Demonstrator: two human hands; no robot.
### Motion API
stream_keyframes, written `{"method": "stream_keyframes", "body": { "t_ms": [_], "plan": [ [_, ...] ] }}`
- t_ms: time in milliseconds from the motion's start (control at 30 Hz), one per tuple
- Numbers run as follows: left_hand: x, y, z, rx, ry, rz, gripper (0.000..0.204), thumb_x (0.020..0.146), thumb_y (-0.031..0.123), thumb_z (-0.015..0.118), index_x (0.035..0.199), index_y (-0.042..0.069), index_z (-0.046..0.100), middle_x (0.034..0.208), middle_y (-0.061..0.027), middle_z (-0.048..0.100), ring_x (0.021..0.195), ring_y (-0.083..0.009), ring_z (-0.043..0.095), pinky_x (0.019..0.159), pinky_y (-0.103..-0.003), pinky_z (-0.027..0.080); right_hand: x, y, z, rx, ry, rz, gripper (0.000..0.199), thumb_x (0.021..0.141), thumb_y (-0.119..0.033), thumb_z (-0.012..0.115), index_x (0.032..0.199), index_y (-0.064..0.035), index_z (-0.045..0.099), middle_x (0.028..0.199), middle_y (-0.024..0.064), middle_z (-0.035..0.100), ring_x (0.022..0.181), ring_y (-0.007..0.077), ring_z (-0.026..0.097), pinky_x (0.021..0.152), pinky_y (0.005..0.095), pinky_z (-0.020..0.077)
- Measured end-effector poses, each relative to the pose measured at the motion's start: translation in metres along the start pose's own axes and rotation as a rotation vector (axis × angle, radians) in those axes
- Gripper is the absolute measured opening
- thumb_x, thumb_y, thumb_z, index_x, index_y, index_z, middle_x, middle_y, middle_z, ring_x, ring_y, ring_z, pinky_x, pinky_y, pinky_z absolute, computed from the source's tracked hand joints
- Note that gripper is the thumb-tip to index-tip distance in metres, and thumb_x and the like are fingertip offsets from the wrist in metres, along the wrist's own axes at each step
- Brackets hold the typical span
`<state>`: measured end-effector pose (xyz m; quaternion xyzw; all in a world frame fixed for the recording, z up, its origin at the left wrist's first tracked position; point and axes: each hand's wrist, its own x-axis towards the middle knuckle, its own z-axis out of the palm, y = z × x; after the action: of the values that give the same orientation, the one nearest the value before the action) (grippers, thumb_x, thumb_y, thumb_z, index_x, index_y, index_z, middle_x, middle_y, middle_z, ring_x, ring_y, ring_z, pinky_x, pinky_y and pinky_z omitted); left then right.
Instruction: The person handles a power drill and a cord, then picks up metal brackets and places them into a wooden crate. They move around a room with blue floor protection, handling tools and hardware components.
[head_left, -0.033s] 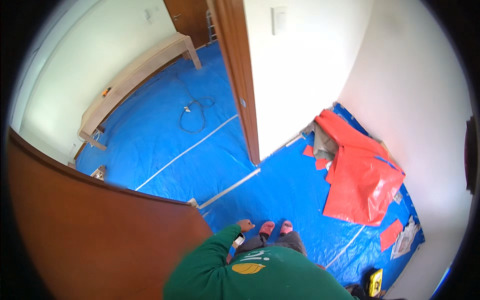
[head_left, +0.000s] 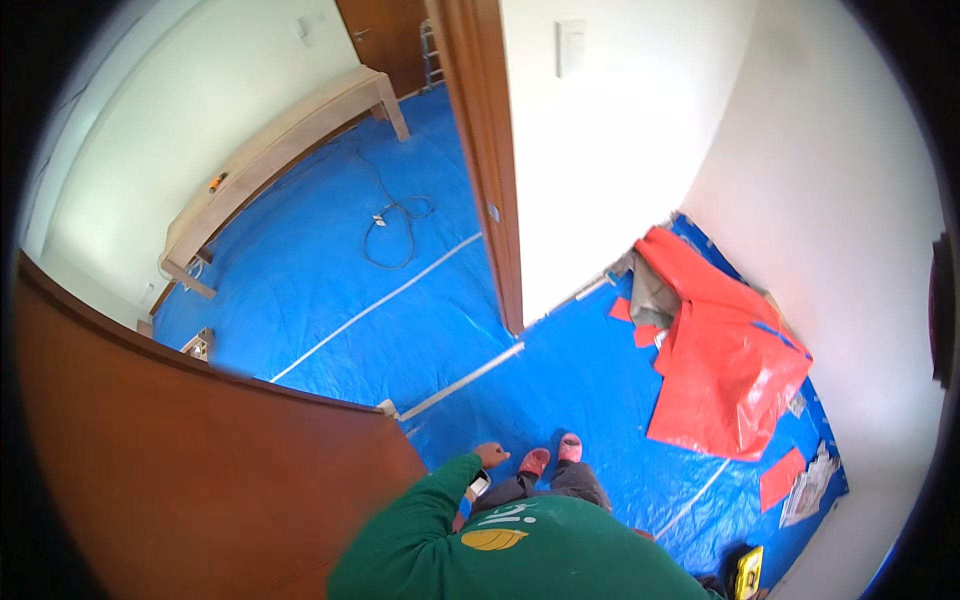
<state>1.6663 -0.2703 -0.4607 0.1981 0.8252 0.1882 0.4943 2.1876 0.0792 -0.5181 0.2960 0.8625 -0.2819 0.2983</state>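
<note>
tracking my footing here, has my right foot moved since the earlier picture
Yes, the right foot has shifted forward, closer to the white strip that ends at the brown door frame.

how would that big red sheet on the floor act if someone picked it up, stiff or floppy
Probably floppy: the red sheet lies in loose folds and creases. It looks thin, so it may be light for its size. Its glossy highlights suggest a smooth, plastic-like surface that might slide fairly easily over the similarly shiny blue floor covering.
</note>
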Motion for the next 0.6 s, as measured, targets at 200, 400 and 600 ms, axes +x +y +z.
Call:
{"method": "stream_keyframes", "body": {
  "t_ms": [200,400,600],
  "plan": [
    [-0.009,-0.036,-0.069,-0.326,0.329,-0.106,0.055,0.093,0.057,0.063,0.107,0.006,0.073,0.107,-0.0206,0.072,0.099,-0.0400,0.068,0.089,-0.052,0.051,0.148,-0.014,-0.120,-0.365,-0.054,-0.230,0.040,0.092,-0.051,0.062,0.099,-0.0111,0.067,0.097,0.0169,0.073,0.095,0.0406,0.070,0.079,0.0583,0.0528],
    [-0.097,-0.156,-0.115,-0.885,0.617,-0.206,0.045,0.096,0.049,0.064,0.112,0.007,0.071,0.095,-0.0114,0.072,0.085,-0.0258,0.067,0.073,-0.044,0.054,0.330,-0.208,-0.259,0.421,-0.320,0.194,0.035,0.097,-0.041,0.059,0.116,-0.0118,0.063,0.102,0.0098,0.071,0.089,0.0306,0.071,0.073,0.0525,0.0563],
    [-0.163,-0.172,-0.064,-1.978,0.770,-0.299,0.026,0.102,0.027,0.058,0.120,0.009,0.061,0.100,-0.0039,0.065,0.076,-0.0169,0.062,0.065,-0.035,0.053,0.426,-0.462,-0.318,0.296,-0.593,0.025,0.033,0.094,-0.029,0.064,0.121,-0.0118,0.061,0.103,0.0081,0.069,0.086,0.0229,0.069,0.069,0.0477,0.0574]
  ]
}}
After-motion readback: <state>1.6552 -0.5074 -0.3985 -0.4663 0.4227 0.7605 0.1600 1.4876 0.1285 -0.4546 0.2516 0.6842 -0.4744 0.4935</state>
